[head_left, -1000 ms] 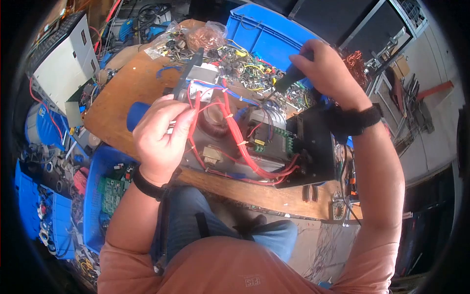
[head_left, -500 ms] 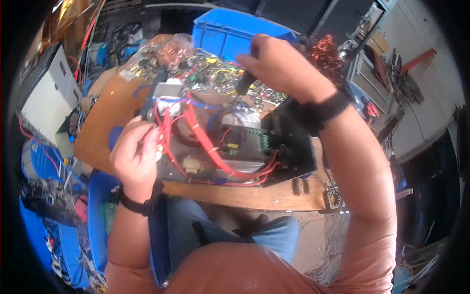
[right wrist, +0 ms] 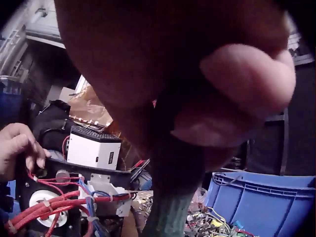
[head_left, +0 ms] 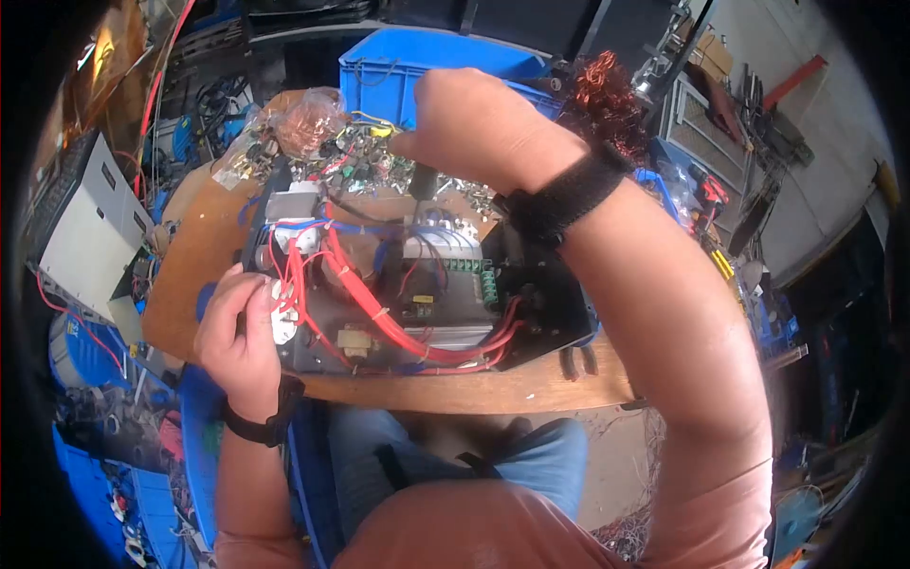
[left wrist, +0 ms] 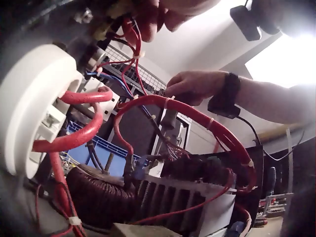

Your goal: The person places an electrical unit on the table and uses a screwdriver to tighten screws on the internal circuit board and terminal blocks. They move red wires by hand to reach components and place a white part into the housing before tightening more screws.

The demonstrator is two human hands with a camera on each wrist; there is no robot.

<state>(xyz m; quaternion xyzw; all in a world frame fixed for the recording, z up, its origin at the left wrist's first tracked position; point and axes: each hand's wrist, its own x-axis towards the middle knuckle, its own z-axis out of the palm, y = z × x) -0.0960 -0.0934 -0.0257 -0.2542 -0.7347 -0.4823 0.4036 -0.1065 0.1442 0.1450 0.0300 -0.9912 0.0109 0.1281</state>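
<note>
My right hand (head_left: 474, 119) grips a screwdriver (head_left: 423, 182) by its dark handle, pointing down over the wired terminals (head_left: 444, 237) of an opened electrical unit. In the right wrist view the handle (right wrist: 170, 212) looks greenish below the curled fingers. My left hand (head_left: 237, 327) is at the unit's left end panel, fingers curled at its edge beside a white round socket (head_left: 283, 318). Thin red wires (left wrist: 137, 47) run up close to its fingertips in the left wrist view. Thick bundled red cables (head_left: 365, 299) cross the unit above a wound copper coil (left wrist: 98, 200).
Scrap parts (head_left: 365, 166) heap behind the unit, before a blue crate (head_left: 389, 66). Tangled copper wire (head_left: 602, 104) lies at the back right. Pliers-like handles (head_left: 578, 361) rest at the wooden table's (head_left: 427, 394) front edge. A white cabinet (head_left: 90, 223) stands left.
The head view has swung right, so the unit appears further left. My right hand has turned over more, with the screwdriver now nearly upright over the terminals. The left hand stays by the panel.
</note>
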